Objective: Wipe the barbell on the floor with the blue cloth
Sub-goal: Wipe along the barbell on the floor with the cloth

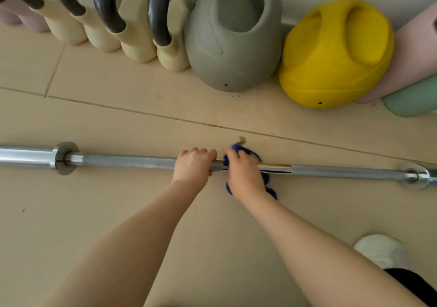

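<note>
A long silver barbell [132, 161] lies across the beige tiled floor from the left edge to the right edge. My left hand [195, 162] is closed around the bar near its middle. Right beside it, my right hand [243, 174] presses a blue cloth [248, 151] onto the bar; the cloth wraps around the shaft and shows above and below my hand. The two hands almost touch. A yellow strip marks the bar just right of the cloth.
Along the wall at the back stand several cream weights with dark handles [132, 25], a grey kettlebell [231, 39], a yellow kettlebell [335, 56] and pink and green rolls [411, 94]. My white-socked foot [380, 251] rests at the lower right.
</note>
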